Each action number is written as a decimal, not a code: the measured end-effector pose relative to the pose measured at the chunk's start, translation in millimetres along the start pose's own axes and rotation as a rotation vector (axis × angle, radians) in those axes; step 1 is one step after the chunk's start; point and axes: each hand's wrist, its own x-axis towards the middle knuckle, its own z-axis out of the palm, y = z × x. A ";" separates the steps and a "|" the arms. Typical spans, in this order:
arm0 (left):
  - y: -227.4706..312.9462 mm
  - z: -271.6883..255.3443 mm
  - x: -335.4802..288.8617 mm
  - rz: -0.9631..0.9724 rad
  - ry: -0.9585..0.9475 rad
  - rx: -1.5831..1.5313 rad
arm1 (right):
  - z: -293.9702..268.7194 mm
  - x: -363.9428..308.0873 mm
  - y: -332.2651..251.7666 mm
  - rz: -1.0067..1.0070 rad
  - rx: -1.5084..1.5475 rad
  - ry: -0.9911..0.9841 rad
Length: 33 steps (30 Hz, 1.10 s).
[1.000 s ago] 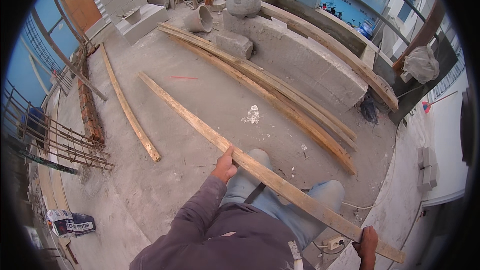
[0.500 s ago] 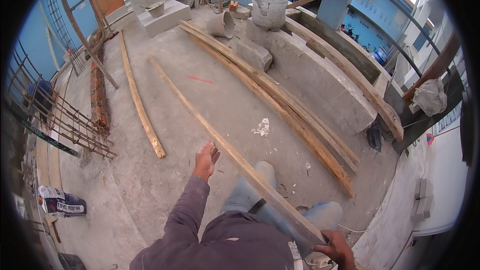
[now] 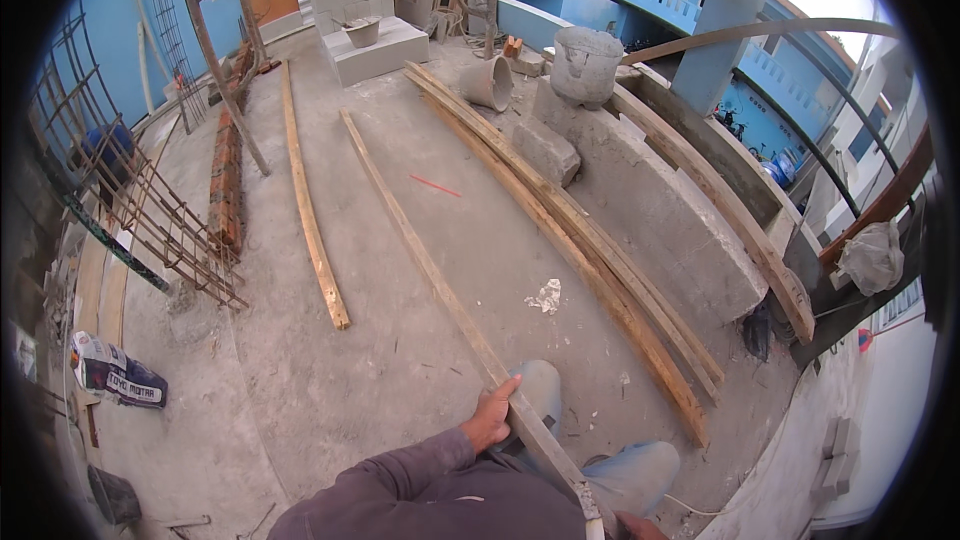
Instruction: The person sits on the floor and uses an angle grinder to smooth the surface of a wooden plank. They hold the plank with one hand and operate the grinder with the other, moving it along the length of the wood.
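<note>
A long, slim wooden batten (image 3: 432, 275) runs from the floor ahead back to my body, its near end over my lap. My left hand (image 3: 490, 414) is wrapped round it in front of my knee, thumb on top. My right hand (image 3: 637, 528) shows only in part at the lower edge, beside the near end of the batten; its fingers are hidden. To the left lies a shorter-looking wooden strip (image 3: 307, 205), flat on the concrete. On the right, several timber lengths (image 3: 570, 230) lie side by side in a bundle.
A concrete beam (image 3: 650, 195) stands at the right, with a rough bucket-shaped block (image 3: 585, 65) on it. A tipped bucket (image 3: 487, 83) lies near the timber. Rebar cages (image 3: 150, 200) and a cement bag (image 3: 118, 372) are at left. White blocks (image 3: 375, 50) stand ahead.
My left hand, open beside the batten before, has closed round it nearer my body. My right hand has dropped toward the lower edge. The view has shifted slightly left and upward.
</note>
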 end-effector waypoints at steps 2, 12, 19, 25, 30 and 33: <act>-1.3 -6.6 5.1 -0.006 -0.003 -0.019 | 19.6 -53.4 20.5 0.115 0.000 0.109; 40.2 -19.9 58.5 0.148 0.037 -0.056 | 61.3 -85.4 71.2 0.271 -0.322 0.249; 338.2 -62.8 92.9 0.651 -0.218 -0.136 | -39.3 103.9 -112.8 -0.163 -0.140 0.200; 411.4 46.0 -30.2 1.450 0.083 0.043 | -23.6 334.0 -290.5 -0.634 0.671 0.423; 264.3 -66.1 -36.0 1.323 0.242 0.547 | 3.3 292.8 -219.7 -0.584 0.346 0.026; 127.6 -136.1 -33.3 0.394 0.250 1.115 | 32.5 262.2 -83.9 -0.427 0.112 0.456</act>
